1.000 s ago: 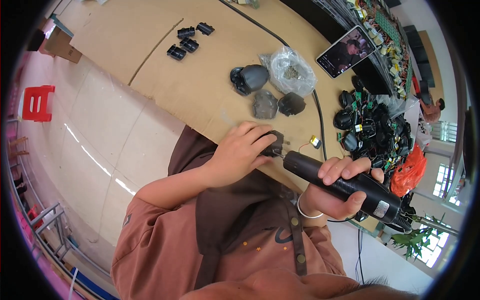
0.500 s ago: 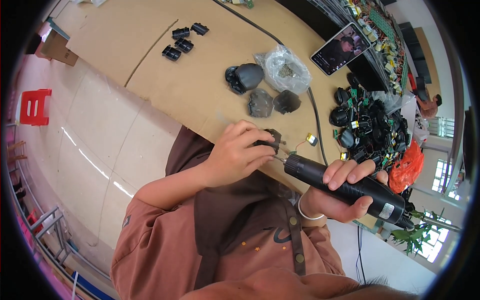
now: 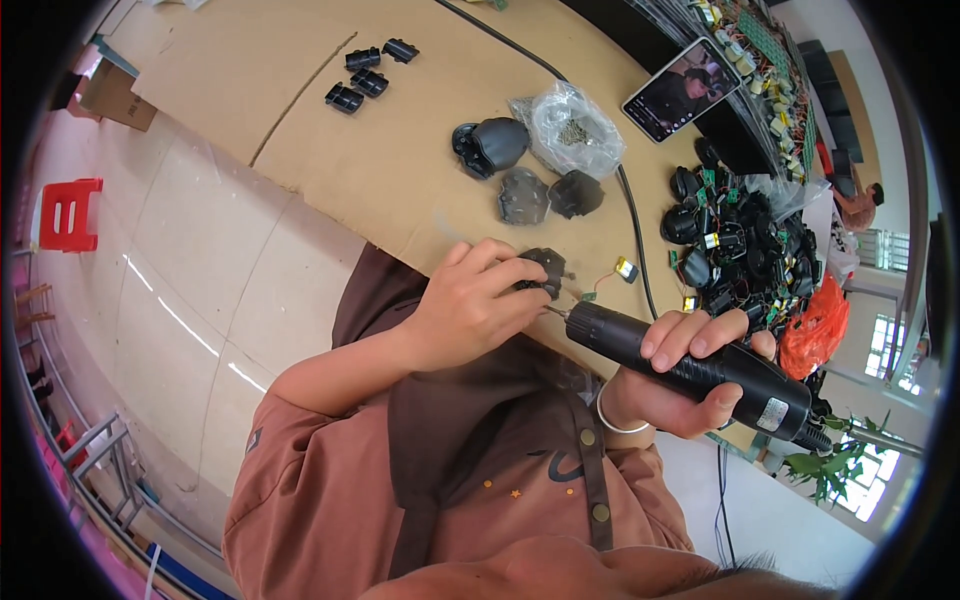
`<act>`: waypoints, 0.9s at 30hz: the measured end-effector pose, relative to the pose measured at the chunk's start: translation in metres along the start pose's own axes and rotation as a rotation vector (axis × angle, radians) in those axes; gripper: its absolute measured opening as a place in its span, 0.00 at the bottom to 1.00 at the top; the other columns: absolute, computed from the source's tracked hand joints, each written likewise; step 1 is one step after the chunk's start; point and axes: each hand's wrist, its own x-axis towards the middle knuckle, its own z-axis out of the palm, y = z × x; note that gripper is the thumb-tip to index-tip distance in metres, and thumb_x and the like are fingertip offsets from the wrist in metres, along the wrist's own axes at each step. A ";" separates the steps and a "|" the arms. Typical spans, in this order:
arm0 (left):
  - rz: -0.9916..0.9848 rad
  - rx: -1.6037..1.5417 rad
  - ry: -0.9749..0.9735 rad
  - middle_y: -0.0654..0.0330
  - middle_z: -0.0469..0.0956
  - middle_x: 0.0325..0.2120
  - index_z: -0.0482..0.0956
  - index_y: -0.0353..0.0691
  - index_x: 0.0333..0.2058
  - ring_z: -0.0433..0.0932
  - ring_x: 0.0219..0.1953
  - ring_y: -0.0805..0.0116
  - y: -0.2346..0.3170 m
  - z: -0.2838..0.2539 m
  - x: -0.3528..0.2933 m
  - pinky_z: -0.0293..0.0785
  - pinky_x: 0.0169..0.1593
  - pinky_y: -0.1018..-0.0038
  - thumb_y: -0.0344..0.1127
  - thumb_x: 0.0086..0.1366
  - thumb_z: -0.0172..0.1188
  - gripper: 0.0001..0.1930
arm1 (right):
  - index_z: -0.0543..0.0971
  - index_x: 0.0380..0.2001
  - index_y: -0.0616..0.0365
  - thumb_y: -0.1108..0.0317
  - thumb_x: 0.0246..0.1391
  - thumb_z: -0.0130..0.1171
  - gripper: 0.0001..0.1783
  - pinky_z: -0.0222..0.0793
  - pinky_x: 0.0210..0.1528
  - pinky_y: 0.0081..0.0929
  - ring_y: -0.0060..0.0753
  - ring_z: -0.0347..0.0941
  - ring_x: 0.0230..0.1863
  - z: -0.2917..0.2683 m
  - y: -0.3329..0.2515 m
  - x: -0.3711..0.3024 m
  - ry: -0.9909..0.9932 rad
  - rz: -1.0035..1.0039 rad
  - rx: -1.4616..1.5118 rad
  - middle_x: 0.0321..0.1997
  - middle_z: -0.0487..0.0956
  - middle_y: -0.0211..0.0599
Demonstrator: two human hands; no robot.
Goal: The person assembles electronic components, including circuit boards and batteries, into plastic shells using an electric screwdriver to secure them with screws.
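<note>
My right hand [image 3: 690, 375] is wrapped round a black electric screwdriver [image 3: 690, 368], its bit pointing left toward my left hand [image 3: 488, 295]. The fingers of my left hand are closed on a dark plastic housing [image 3: 543, 270] at the near edge of the cardboard. The screwdriver's bit tip ends by my left fingertips; whether it touches a screw is hidden. Beside the housing lie thin wires with a small silver-and-yellow battery [image 3: 626, 269]. Beyond my left hand rest two dark shell pieces [image 3: 524, 195] and a rounded black casing [image 3: 490, 146].
A clear bag of small screws [image 3: 574, 130] sits behind the shells. A phone [image 3: 684, 90] leans at the back right. Black parts with wires and boards [image 3: 745, 240] are heaped at right, near a red bag [image 3: 815, 328]. Several black pieces [image 3: 367, 83] lie far left; a cable [image 3: 632, 205] crosses the cardboard.
The housing in my left hand has tilted a little, showing more of its surface. The screwdriver has shifted slightly left and stays close to it.
</note>
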 end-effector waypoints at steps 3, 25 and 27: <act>0.005 0.000 0.000 0.70 0.75 0.37 0.79 0.48 0.30 0.69 0.38 0.66 0.000 -0.001 -0.001 0.61 0.36 0.72 0.34 0.43 0.66 0.11 | 0.58 0.50 0.55 0.59 0.51 0.58 0.28 0.67 0.15 0.29 0.31 0.65 0.15 0.000 0.000 -0.001 0.006 -0.002 0.005 0.27 0.64 0.40; -0.194 0.075 -0.075 0.68 0.73 0.41 0.75 0.50 0.41 0.67 0.45 0.63 -0.006 0.008 -0.001 0.60 0.41 0.69 0.41 0.39 0.69 0.26 | 0.60 0.52 0.57 0.58 0.53 0.52 0.26 0.65 0.20 0.26 0.28 0.64 0.17 0.004 0.014 -0.006 -0.062 0.004 -0.116 0.29 0.64 0.39; -0.205 0.064 -0.082 0.69 0.73 0.41 0.76 0.51 0.41 0.68 0.44 0.64 -0.007 0.008 -0.001 0.60 0.41 0.69 0.41 0.38 0.69 0.26 | 0.61 0.51 0.54 0.58 0.52 0.54 0.26 0.66 0.20 0.27 0.29 0.65 0.17 0.007 0.019 -0.008 -0.095 0.014 -0.155 0.28 0.65 0.39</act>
